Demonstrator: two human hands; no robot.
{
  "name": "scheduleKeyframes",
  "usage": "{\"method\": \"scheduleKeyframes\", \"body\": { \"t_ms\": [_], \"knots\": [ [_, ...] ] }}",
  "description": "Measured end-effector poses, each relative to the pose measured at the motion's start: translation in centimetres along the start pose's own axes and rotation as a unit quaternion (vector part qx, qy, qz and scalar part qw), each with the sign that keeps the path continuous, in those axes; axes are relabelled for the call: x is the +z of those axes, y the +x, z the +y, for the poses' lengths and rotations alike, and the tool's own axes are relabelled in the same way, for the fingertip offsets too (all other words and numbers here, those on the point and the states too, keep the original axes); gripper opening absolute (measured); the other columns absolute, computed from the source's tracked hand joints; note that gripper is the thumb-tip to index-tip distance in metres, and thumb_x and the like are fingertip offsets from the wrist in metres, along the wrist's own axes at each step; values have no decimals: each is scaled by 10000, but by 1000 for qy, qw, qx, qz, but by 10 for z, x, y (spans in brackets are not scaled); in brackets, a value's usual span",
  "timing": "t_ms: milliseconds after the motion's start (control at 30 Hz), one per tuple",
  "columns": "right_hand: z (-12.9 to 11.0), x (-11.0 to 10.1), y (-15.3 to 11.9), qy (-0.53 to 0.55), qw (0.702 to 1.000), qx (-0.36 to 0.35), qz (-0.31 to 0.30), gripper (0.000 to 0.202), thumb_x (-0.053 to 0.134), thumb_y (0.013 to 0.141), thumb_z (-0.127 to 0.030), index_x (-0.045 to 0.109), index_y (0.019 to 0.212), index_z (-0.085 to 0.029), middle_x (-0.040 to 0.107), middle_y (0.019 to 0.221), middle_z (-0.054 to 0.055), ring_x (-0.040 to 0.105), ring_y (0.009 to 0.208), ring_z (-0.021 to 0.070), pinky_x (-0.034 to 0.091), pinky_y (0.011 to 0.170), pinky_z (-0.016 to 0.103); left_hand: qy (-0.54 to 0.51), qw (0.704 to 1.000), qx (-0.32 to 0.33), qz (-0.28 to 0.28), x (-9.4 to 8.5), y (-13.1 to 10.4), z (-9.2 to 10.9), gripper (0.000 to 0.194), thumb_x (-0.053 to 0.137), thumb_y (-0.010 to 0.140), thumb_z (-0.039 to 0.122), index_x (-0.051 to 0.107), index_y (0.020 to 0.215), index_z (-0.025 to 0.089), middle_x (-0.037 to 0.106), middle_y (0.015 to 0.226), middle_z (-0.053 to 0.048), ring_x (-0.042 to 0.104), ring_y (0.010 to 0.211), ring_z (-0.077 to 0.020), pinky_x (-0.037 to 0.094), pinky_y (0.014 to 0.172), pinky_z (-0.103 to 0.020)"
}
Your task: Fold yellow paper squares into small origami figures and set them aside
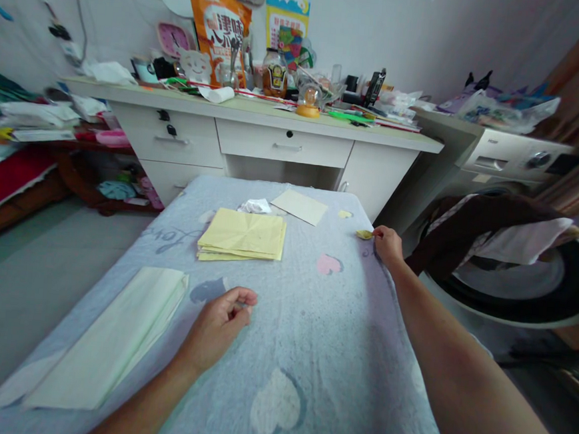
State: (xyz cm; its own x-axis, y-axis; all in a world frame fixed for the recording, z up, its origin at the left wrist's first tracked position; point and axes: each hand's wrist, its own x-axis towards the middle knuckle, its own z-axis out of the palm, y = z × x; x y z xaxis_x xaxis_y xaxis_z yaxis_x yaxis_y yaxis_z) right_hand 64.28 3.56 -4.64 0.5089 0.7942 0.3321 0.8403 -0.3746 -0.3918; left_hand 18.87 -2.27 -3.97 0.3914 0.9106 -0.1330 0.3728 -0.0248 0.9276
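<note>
At the right edge of the cloth-covered table, my right hand (388, 243) pinches a small folded yellow paper piece (364, 234) between thumb and fingertips. My left hand (224, 322) rests over the blue patterned cloth (339, 354), fingers loosely bent and thumb a little apart, with nothing in it. Beyond it lies a stack of creased yellow paper sheets (242, 233). To its left is a folded bundle of pale green paper (114, 337). A cream card (300, 206) and a crumpled white tissue (255, 205) lie behind the yellow stack.
A white desk (283, 139) with drawers stands behind the table, crowded with a jar (275, 73), an orange snack bag (218, 31) and other items. On the right is a washing machine (515, 151), its door open with dark clothing (489, 223) hanging out.
</note>
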Motion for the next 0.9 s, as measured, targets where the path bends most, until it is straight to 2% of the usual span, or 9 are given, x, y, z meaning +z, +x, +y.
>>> {"method": "scheduleKeyframes", "body": {
  "t_ms": [300, 467, 600, 700, 767, 900],
  "knots": [
    [0, 1, -1, 17, 1000, 0, 0, 344, 441, 686, -73, 705, 893, -152, 608, 875, 80, 537, 809, 188, 418, 761, 282, -13, 1000, 6, 12, -1, -1, 3, 236, 543, 785, 320, 618, 954, 173, 642, 747, -11, 582, 633, -149, 425, 587, -246],
    [-4, -4, -7, 39, 998, 28, 32, 409, 437, 683, -85, 677, 1011, -130, 584, 966, 107, 540, 808, 194, 443, 779, 303, -22, 1000, 11, 16, -1, 1, 3, 231, 553, 776, 319, 622, 939, 171, 659, 821, -23, 593, 639, -141, 444, 598, -247],
    [-15, -9, -14, 56, 997, 31, 52, 409, 425, 682, -82, 670, 1006, -129, 572, 994, 113, 546, 861, 208, 448, 831, 321, -24, 1000, 9, 16, 0, 2, 2, 239, 557, 770, 325, 620, 937, 166, 661, 863, -32, 595, 644, -138, 454, 616, -253],
    [-33, -14, -20, 69, 996, 16, 61, 398, 414, 712, -86, 652, 1029, -116, 567, 1033, 134, 551, 902, 219, 441, 863, 340, -25, 1000, 9, 16, 1, 1, 3, 246, 556, 772, 330, 619, 943, 165, 661, 865, -34, 594, 650, -139, 452, 614, -251],
    [-53, -16, -27, 81, 995, -11, 51, 358, 422, 745, -108, 647, 1024, -109, 573, 1036, 143, 562, 862, 212, 447, 847, 347, -30, 999, 9, 19, 1, 1, 5, 246, 563, 764, 332, 623, 934, 165, 665, 859, -35, 591, 643, -138, 446, 599, -246],
    [-109, -11, -51, 112, 987, -114, -27, 258, 468, 791, -153, 664, 958, -165, 635, 911, 73, 581, 795, 183, 460, 790, 310, -33, 999, 8, 29, 0, 0, 9, 239, 568, 750, 325, 629, 917, 165, 671, 829, -31, 588, 629, -139, 431, 567, -235]
  ]
}}
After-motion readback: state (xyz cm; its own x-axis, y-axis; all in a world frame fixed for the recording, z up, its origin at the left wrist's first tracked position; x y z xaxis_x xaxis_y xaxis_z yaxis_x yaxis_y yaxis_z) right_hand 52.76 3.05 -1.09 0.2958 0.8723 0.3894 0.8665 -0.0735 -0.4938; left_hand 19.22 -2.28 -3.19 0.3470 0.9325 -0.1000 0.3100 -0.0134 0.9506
